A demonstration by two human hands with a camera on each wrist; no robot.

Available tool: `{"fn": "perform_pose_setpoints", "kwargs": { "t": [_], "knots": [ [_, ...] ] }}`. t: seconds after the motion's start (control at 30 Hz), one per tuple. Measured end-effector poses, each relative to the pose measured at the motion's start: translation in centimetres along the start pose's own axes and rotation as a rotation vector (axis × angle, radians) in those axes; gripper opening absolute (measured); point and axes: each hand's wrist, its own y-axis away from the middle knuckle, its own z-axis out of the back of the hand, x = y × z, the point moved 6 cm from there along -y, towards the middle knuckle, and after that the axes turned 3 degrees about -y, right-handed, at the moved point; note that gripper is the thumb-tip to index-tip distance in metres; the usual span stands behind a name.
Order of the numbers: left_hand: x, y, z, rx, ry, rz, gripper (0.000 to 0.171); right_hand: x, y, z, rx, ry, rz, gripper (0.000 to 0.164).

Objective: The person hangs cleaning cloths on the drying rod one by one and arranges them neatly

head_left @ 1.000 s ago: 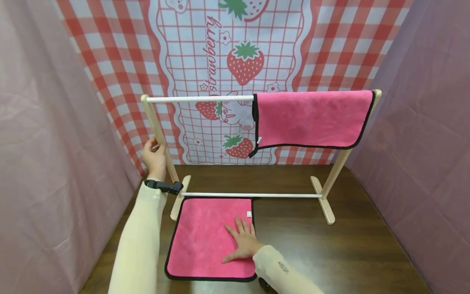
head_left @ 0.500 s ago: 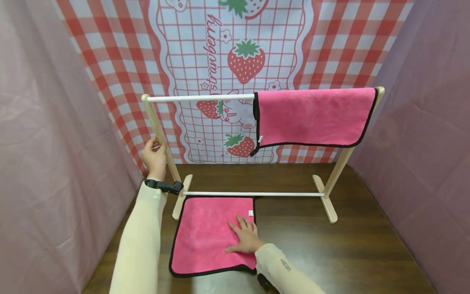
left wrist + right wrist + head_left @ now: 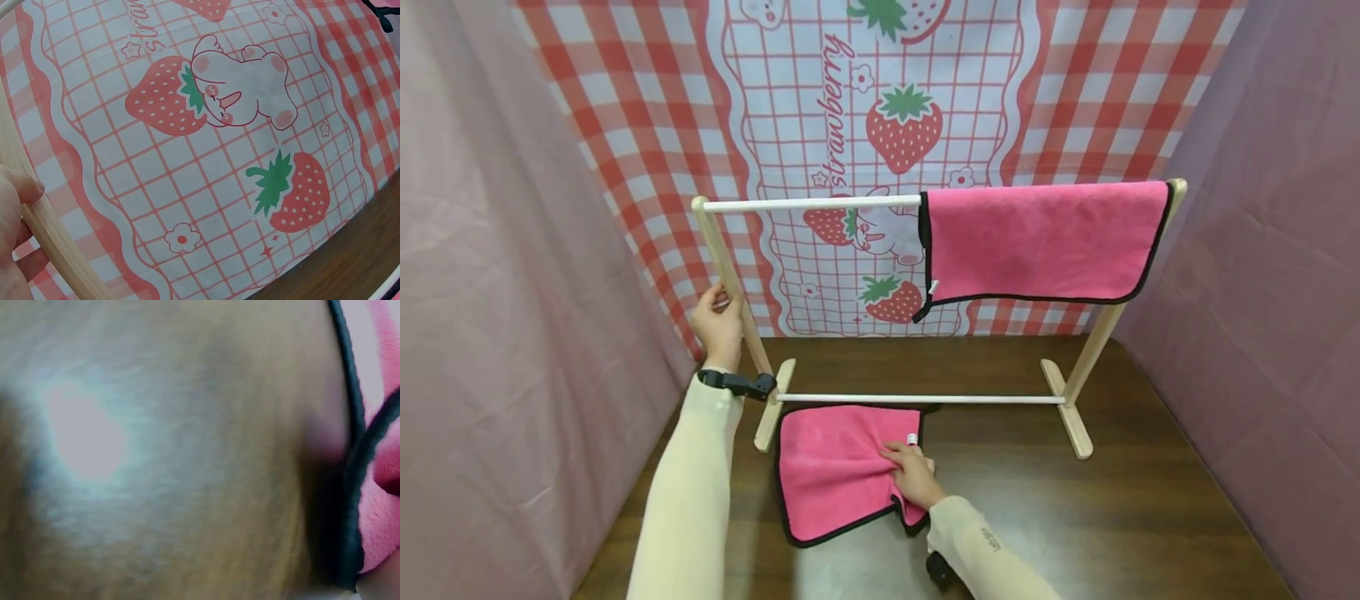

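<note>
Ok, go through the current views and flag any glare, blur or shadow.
Right wrist: a white glare spot washes out part of the table, its grain smeared, with dark shadow beside the pink cloth. Head: mostly crisp, a pale sheen on the table near the lower cloth. Left wrist: the strawberry backdrop reads clearly, with no glare spot.

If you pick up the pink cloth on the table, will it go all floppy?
Very floppy, I think: the pink cloth bunches up where the right hand grips it. It's probably light, since it looks thin. It likely won't slip easily, because its surface looks fuzzy.
</note>
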Motion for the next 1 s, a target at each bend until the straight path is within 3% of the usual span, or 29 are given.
{"fn": "perform_pose_setpoints", "kwargs": {
  "t": [0.13,0.23,0.37,0.53,0.73,0.9,1.0],
  "knots": [
    [0.1,0.0,0.0,-0.005,-0.007,-0.009,0.032,-1.0,-0.4,0.3,-0.018,-0.066,-0.047,0.049],
    [0.0,0.0,0.0,-0.005,-0.012,-0.019,0.032,-1.3,-0.6,0.5,-0.031,-0.094,-0.076,0.048],
    [0.0,-0.1,0.0,0.003,-0.013,-0.032,0.031,-0.9,-0.5,0.4,-0.037,-0.107,-0.082,0.036],
    [0.0,-0.2,-0.1,0.004,-0.032,-0.05,0.029,0.0,-0.2,0.1,-0.029,-0.042,-0.082,0.023],
    [0.1,-0.2,0.0,0.001,-0.034,-0.052,0.03,0.4,0.0,-0.3,0.058,0.032,-0.106,0.007],
    [0.3,-0.2,0.0,-0.002,-0.033,-0.049,0.031,-0.1,-0.1,-0.9,0.146,0.027,-0.174,0.044],
    [0.4,-0.2,0.0,-0.004,-0.034,-0.05,0.031,-0.5,-0.1,-1.1,0.146,0.026,-0.21,0.063]
  ]
}}
